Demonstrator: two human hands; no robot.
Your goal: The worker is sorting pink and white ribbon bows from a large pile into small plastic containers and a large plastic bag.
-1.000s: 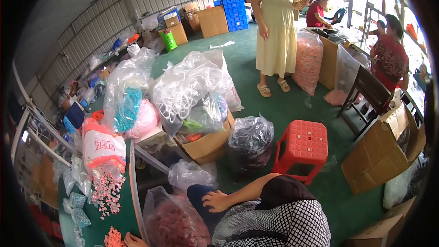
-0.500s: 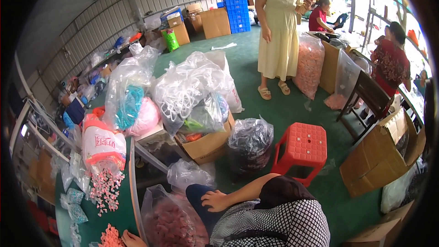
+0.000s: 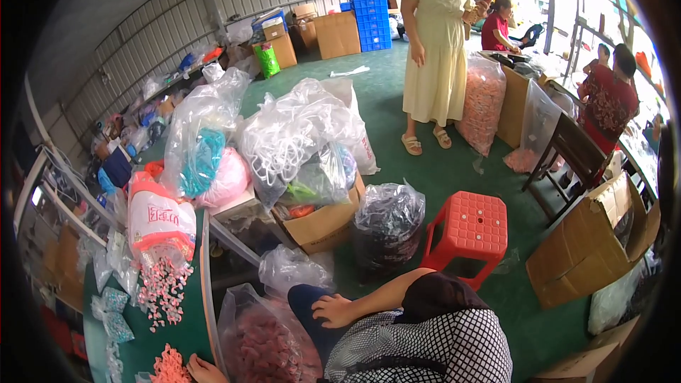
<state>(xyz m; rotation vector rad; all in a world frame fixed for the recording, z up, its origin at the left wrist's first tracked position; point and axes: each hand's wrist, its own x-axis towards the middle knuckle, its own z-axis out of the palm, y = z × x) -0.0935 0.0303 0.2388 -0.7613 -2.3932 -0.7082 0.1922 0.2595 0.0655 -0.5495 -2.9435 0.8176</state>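
head view: left hand (image 3: 202, 369) at the near edge, resting on the rim of the green table (image 3: 142, 340), fingers loose and spread, clamped on nothing i can see. right hand out of frame. nearest thing is the little heap of pink pieces (image 3: 169, 365), just left of that hand, near but apart. more spill from a white sack (image 3: 159, 223) farther along the table. clear bag of red bits (image 3: 266, 340) sits just right of the hand. judgement: work the heap from its near side, hand kept low, so pieces don't skitter over the rim. a co-worker in a checked top rests a hand (image 3: 333, 310) on a knee. red stool (image 3: 472, 227) is beyond. hard to read: the wrist is cut off by the frame, so whose hand it is stays uncertain. the heap is half cropped.
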